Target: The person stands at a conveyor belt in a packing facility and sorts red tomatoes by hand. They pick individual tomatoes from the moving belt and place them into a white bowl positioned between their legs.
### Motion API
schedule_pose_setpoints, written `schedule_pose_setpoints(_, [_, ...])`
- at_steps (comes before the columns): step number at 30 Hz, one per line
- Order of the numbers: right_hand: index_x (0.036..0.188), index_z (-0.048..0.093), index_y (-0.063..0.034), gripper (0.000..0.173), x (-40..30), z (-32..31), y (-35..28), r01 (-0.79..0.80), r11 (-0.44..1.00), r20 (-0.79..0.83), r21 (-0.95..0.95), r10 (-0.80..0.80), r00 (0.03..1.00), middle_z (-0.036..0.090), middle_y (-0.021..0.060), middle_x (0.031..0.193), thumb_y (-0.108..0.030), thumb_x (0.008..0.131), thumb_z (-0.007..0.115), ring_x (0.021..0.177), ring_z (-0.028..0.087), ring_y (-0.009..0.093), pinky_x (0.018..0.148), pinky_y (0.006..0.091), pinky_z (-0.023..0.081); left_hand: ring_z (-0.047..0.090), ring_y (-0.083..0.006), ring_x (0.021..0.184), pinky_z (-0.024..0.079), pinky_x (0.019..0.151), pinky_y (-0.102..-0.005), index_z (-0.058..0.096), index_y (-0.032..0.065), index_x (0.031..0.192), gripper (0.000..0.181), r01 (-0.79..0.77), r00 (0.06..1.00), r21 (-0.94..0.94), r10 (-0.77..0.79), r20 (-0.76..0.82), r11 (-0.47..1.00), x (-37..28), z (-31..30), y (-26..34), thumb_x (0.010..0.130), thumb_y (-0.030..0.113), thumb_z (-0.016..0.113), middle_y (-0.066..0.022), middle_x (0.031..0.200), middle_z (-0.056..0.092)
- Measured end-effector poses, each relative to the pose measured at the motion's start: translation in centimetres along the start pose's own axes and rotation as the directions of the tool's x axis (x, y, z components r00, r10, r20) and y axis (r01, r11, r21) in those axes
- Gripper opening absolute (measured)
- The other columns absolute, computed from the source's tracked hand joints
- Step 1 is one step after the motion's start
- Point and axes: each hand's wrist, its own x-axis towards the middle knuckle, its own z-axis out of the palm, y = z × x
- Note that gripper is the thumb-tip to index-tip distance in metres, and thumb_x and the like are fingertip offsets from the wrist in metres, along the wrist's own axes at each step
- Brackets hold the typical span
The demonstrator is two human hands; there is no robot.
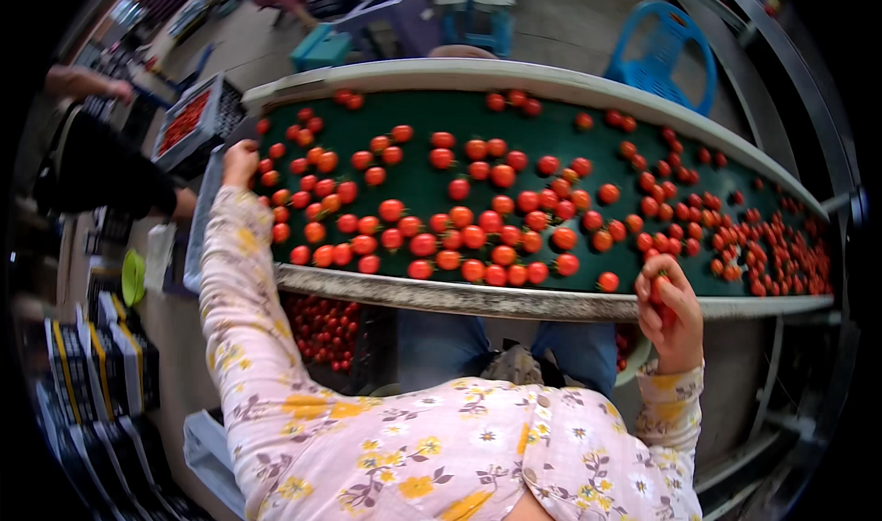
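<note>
A green conveyor belt carries many loose red cherry tomatoes, packed most densely toward its right end. My right hand is above the belt's near rail, its fingers curled around at least one cherry tomato; more red shows inside the palm. At the belt's left end is my left hand, beside the outermost tomatoes and above the rim of a grey-blue crate. Its fingertips are hard to make out, so whether it holds anything is unclear.
Under the belt, a dark container of tomatoes stands beside my legs. A grey crate of red fruit is at the far left, near another person's arm. Beyond the far rail stands a blue plastic chair. Stacked cartons occupy the lower left.
</note>
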Motion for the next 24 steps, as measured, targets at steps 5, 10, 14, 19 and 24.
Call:
schedule_pose_setpoints(5, [0.108, 0.048, -0.0028, 0.021, 0.5, -3.0, 0.6, -0.036, 0.989, 0.028, 0.144, 0.032, 0.999, 0.051, 0.0071, 0.085, -0.017, 0.093, 0.048, 0.048, 0.041, 0.005, 0.035, 0.0165, 0.029, 0.062, -0.0284, 0.091, 0.050, 0.081, -0.0360, 0.064, 0.0079, 0.104, 0.023, -0.147, 0.922, 0.104, 0.174, -0.346, 0.984, -2.5, -2.8, 3.5, 0.080, 0.010, 0.061, -0.0133, 0.098, 0.065])
schedule_pose_setpoints(10, [0.116, 0.045, -0.0007, 0.030, 0.1, -2.4, 3.5, -0.189, 0.936, 0.166, 0.298, 0.144, 0.976, 0.054, 0.0126, 0.090, -0.020, 0.094, 0.042, 0.060, 0.055, 0.015, 0.037, 0.0219, 0.045, 0.063, -0.0195, 0.081, 0.050, 0.073, -0.0306, 0.059, 0.0063, 0.105, 0.024, -0.491, 0.871, -0.438, 0.425, -0.246, 0.753, -16.5, -8.9, 27.8, 0.083, 0.012, 0.066, -0.0087, 0.094, 0.063])
schedule_pose_setpoints(14, [0.132, 0.032, -0.0003, 0.044, -0.8, -0.7, 5.8, -0.348, 0.853, 0.346, 0.390, 0.214, 0.914, 0.053, 0.0182, 0.106, -0.022, 0.095, 0.039, 0.079, 0.063, 0.027, 0.047, 0.0297, 0.057, 0.062, -0.0226, 0.083, 0.049, 0.076, -0.0313, 0.059, 0.0015, 0.098, 0.028, -0.608, 0.582, -0.734, 0.798, -0.155, 0.301, -28.0, -8.9, 37.7, 0.073, -0.005, 0.069, -0.0124, 0.098, 0.062])
schedule_pose_setpoints(19, [0.135, 0.032, -0.0034, 0.051, -1.7, -1.2, 6.5, -0.421, 0.746, 0.436, 0.516, 0.194, 0.879, 0.050, 0.0198, 0.121, -0.040, 0.099, 0.031, 0.094, 0.061, 0.030, 0.062, 0.0371, 0.059, 0.059, -0.0173, 0.088, 0.049, 0.075, -0.0293, 0.051, 0.0006, 0.113, 0.025, 0.270, 0.573, -0.949, 0.766, 0.292, 0.159, -36.3, -7.4, 40.2, 0.089, 0.001, 0.055, -0.0098, 0.105, 0.057])
schedule_pose_setpoints(24, [0.140, 0.030, -0.0059, 0.056, -2.5, -3.0, 5.6, -0.416, 0.695, 0.452, 0.587, 0.146, 0.880, 0.043, 0.0193, 0.135, -0.044, 0.099, 0.028, 0.124, 0.045, 0.035, 0.097, 0.0538, 0.042, 0.058, -0.0161, 0.079, 0.051, 0.066, -0.0301, 0.049, 0.0013, 0.117, 0.029, 0.773, 0.548, -0.622, 0.626, 0.555, -0.125, -39.6, -5.2, 37.7, 0.099, 0.022, 0.041, -0.0105, 0.102, 0.055])
